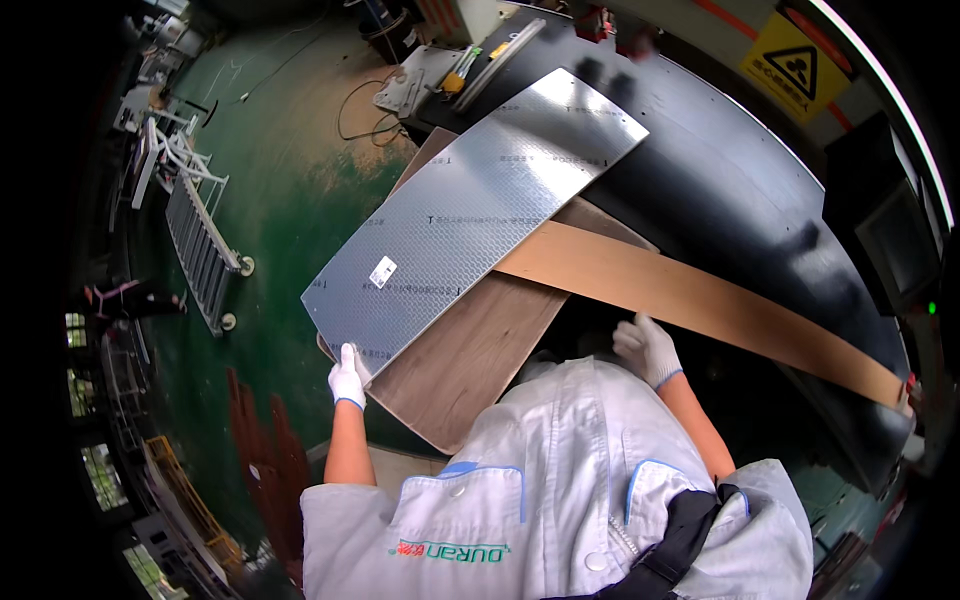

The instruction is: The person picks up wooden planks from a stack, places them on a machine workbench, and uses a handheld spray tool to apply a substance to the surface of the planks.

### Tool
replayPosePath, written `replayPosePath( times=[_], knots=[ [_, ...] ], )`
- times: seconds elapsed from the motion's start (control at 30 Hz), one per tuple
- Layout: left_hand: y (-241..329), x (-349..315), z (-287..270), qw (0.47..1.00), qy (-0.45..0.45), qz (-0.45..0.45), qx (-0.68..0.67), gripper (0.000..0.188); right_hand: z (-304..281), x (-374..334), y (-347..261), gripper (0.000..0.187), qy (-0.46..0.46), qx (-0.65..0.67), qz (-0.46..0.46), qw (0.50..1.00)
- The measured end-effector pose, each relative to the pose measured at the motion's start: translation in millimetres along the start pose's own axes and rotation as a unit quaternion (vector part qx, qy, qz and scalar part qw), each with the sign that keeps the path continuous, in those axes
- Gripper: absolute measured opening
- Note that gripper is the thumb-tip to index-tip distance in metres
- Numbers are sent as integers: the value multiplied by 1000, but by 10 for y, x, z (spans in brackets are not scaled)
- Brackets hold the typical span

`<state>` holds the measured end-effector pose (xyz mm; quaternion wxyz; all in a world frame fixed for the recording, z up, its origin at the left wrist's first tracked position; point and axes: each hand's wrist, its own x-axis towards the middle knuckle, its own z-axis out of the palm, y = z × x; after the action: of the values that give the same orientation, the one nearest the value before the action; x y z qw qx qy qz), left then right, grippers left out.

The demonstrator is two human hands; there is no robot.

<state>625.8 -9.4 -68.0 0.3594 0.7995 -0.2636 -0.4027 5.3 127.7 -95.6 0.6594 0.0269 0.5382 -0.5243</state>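
Holding, by left grip [348, 378]: one silver panel [470, 210], patterned and printed, taken at its near-left corner, my thumb on top, fingers hidden from view; far end over the left part of the black bench [700, 180]. Affixed to the panel: one white label [383, 272]. Right grip [645, 348]: released, white-gloved like the left, fingers loosely curled, just beside the near edge of one tan strip [700, 300]; contact cannot be told. Strip: long, narrow, one end under the panel, the other near the bench's right end. Beneath the panel: one wood-grain board [470, 370], near corner toward me. At the bench's left end: one grey metal plate [412, 80], one long metal bar [500, 62]. On the green floor [280, 170], left: one slatted, wheeled cart [200, 250].
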Motion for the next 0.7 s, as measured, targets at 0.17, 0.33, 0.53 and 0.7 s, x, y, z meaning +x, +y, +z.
replayPosePath(
  times=[0.17,0.33,0.53,0.7],
  knots=[
    [151,51,-9,998,-59,8,0,64,350,319,85,51,127,150,-61,979],
    [179,6,-22,998,-59,33,14,58,84,-97,575,36,104,146,-6,984],
    [-35,78,-8,994,-93,14,-46,53,-20,-652,943,24,115,163,114,973],
    [97,197,117,993,-114,8,-19,51,-93,-1078,1461,23,132,206,158,957]
  ],
)
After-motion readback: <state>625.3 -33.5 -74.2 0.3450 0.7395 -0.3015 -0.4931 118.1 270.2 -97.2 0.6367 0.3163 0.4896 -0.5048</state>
